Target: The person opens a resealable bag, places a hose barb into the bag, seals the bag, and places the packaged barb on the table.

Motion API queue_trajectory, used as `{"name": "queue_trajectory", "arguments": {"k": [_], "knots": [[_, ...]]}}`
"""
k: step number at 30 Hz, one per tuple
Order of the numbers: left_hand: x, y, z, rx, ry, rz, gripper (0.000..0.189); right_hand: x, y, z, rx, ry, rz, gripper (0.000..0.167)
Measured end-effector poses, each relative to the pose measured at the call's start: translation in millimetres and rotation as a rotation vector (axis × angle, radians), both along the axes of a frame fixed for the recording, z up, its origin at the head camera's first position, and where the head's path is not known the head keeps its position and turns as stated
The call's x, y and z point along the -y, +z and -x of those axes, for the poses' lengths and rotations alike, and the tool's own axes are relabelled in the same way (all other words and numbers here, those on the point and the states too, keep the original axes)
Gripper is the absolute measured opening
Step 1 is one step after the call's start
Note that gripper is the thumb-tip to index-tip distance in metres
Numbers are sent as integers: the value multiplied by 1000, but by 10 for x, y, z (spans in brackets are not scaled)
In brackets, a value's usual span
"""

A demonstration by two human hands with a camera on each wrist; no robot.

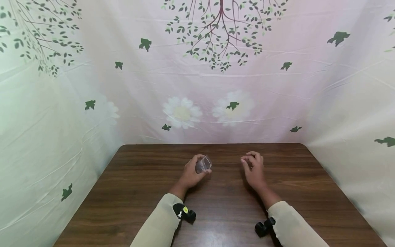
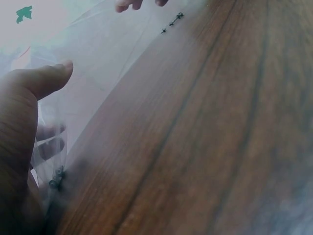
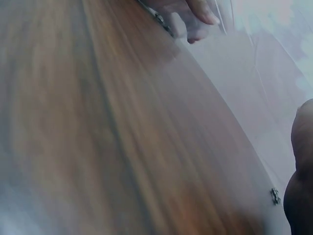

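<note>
A small clear plastic cup or box (image 1: pixel 203 164) is in my left hand (image 1: pixel 190 174), gripped between the thumb below and the fingers above. It is tilted, with its open-looking end towards the right. In the left wrist view the thumb (image 2: pixel 49 81) stands in front, and fingers show through the clear wall (image 2: pixel 51 142). Over the table to the right is my right hand (image 1: pixel 254 171), apart from the clear thing. Its fingers bend loosely towards the thumb, and nothing can be seen between them. The right wrist view shows only a dark edge of this hand (image 3: pixel 301 181).
Both hands are over a dark brown wooden table (image 1: pixel 222 212) with rounded far corners. A pale cloth (image 1: pixel 148 92) printed with leaves, flowers and green birds hangs behind it and at both sides. A black wrist camera (image 1: pixel 186 214) is strapped on the left sleeve, another (image 1: pixel 263 228) on the right.
</note>
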State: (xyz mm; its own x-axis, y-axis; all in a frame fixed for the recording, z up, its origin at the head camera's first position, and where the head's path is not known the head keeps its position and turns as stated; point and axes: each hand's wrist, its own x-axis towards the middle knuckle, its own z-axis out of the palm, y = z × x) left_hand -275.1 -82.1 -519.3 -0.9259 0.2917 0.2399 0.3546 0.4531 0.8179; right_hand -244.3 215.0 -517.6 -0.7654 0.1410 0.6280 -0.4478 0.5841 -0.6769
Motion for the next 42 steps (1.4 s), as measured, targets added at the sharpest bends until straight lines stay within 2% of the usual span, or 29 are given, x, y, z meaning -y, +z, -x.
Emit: {"name": "queue_trajectory", "arguments": {"k": [7, 14, 18, 27, 37, 42], "knots": [[-2, 32, -21, -18, -17, -26, 68, -184, -12, 29, 23, -45, 15, 5], [-16, 54, -27, -45, -23, -51, 66, -300, 25, 37, 202, -118, 47, 10], [-25, 63, -26, -63, -21, -55, 64, -345, 43, 39, 288, -127, 55, 15], [-25, 88, -51, -45, -18, -64, 65, -422, 53, 64, 448, -148, 20, 23], [-24, 93, -69, 32, 13, -42, 70, -446, 38, 123, 498, -168, -59, 25], [-21, 105, -80, 29, 9, -41, 65, -441, 41, 134, 512, -184, -64, 27]]}}
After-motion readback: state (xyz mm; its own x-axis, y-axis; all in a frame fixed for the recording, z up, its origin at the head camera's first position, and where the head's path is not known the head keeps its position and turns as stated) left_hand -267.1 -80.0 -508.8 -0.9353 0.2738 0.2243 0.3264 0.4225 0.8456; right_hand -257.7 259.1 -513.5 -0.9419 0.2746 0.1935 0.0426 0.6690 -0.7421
